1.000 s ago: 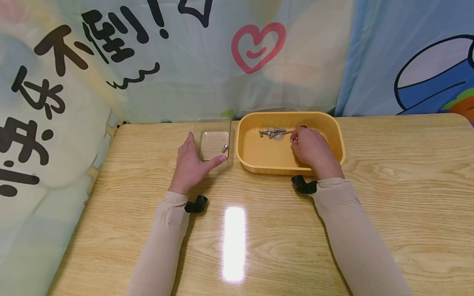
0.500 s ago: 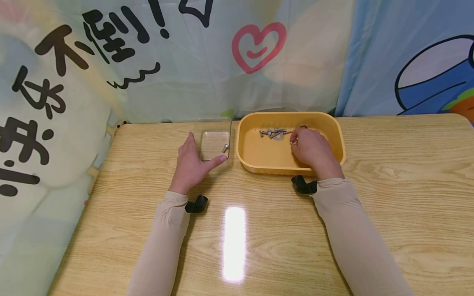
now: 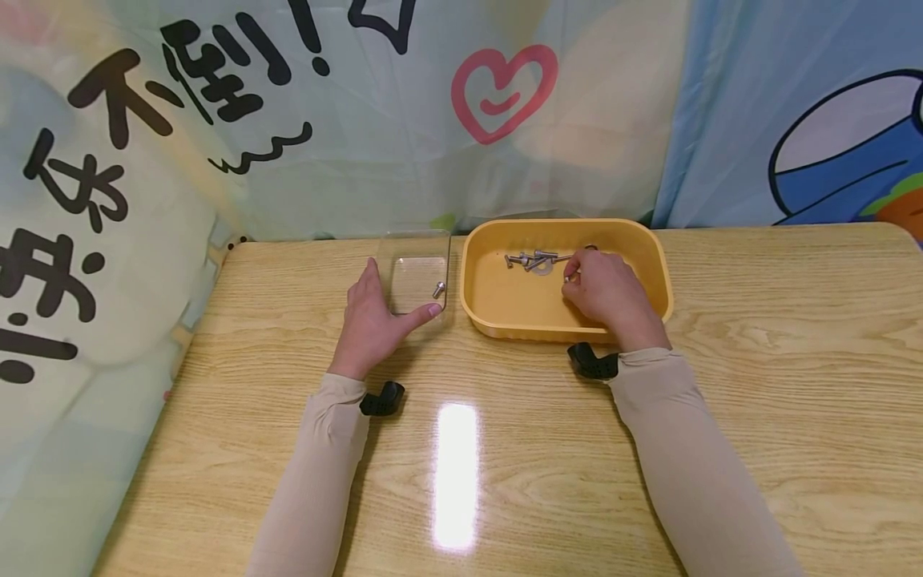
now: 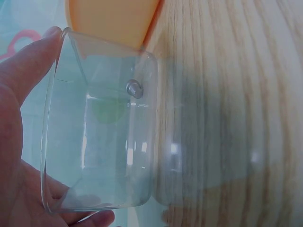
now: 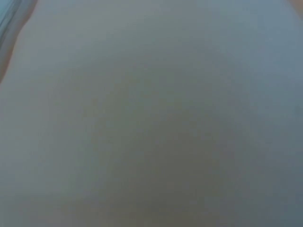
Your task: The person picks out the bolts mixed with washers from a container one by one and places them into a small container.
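My left hand [image 3: 369, 327] holds a clear plastic box [image 4: 109, 123] by its near left corner, with the thumb along the near side and the fingers on the left side. A single silver bolt [image 4: 134, 89] lies in the box. Inside the yellow tray [image 3: 519, 312], my right hand [image 3: 604, 287] has its fingertips curled together, pinching a small silver metal piece [image 3: 570, 278] that they mostly hide. Several silver bolts [image 3: 534, 260] and a flat washer [image 3: 542, 268] lie in a pile left of these fingertips. The right wrist view is only a blurred grey surface.
Box and tray stand side by side at the back of the wooden table [image 3: 461, 369], close to a printed cloth backdrop [image 3: 404, 144]. A small dark object [image 3: 591, 247] shows in the tray behind my right hand. Each wrist wears a black camera mount [image 3: 593, 361].
My right fingers shift slightly over the metal piece within the tray, the thumb side edging left. My left hand, the box and the pile of bolts stay where they were.
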`<action>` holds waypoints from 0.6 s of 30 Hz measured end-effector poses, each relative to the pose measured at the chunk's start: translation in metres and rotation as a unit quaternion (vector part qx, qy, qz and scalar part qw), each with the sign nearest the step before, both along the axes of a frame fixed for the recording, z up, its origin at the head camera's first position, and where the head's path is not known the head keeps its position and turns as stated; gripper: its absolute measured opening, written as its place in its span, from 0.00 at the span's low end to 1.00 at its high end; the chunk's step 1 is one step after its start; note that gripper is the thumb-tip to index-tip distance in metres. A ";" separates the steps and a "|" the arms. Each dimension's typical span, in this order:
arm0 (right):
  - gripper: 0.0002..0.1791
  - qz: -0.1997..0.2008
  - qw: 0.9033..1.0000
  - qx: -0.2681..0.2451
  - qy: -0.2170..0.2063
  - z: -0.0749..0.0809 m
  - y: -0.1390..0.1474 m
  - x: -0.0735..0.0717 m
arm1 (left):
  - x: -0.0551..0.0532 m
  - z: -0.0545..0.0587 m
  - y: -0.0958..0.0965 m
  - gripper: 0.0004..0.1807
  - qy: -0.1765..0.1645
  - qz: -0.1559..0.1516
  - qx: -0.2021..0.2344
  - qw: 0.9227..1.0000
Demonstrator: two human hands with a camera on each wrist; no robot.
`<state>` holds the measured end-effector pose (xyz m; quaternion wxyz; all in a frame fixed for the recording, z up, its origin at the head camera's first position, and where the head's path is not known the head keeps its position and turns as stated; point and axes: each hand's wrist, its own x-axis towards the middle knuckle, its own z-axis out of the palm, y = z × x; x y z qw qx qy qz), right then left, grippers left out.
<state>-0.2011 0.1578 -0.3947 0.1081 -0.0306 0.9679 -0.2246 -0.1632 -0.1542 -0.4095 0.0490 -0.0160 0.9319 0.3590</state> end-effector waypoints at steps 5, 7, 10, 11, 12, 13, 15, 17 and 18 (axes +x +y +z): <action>0.12 0.004 1.000 0.001 0.017 0.001 0.000 0.000 | 0.000 0.001 0.000 0.71 0.001 -0.001 0.000 1.000; 0.12 0.005 1.000 0.001 0.025 0.001 0.000 0.001 | 0.000 0.001 0.000 0.71 0.001 -0.001 0.001 1.000; 0.12 0.001 1.000 -0.004 0.031 0.002 0.000 0.002 | 0.000 0.001 0.000 0.71 0.003 -0.001 0.002 1.000; 0.13 -0.001 0.999 -0.007 0.034 0.003 0.000 0.002 | 0.000 0.001 0.000 0.71 0.003 -0.002 0.003 1.000; 0.13 -0.002 0.999 -0.009 0.036 0.003 0.000 0.002 | 0.000 0.001 0.000 0.71 0.003 -0.002 0.003 1.000; 0.13 -0.004 0.999 -0.012 0.038 0.003 0.000 0.002 | 0.000 0.000 0.000 0.71 0.003 -0.001 0.003 1.000; 0.13 -0.005 0.999 -0.018 0.046 0.004 0.000 0.002 | 0.000 0.001 0.000 0.71 0.002 0.000 0.003 1.000; 0.13 -0.005 0.998 -0.023 0.055 0.004 0.000 0.003 | 0.000 0.001 0.000 0.71 0.001 0.000 0.003 1.000; 0.13 -0.004 0.998 -0.026 0.060 0.004 0.001 0.003 | 0.000 0.001 0.000 0.71 0.001 0.000 0.002 1.000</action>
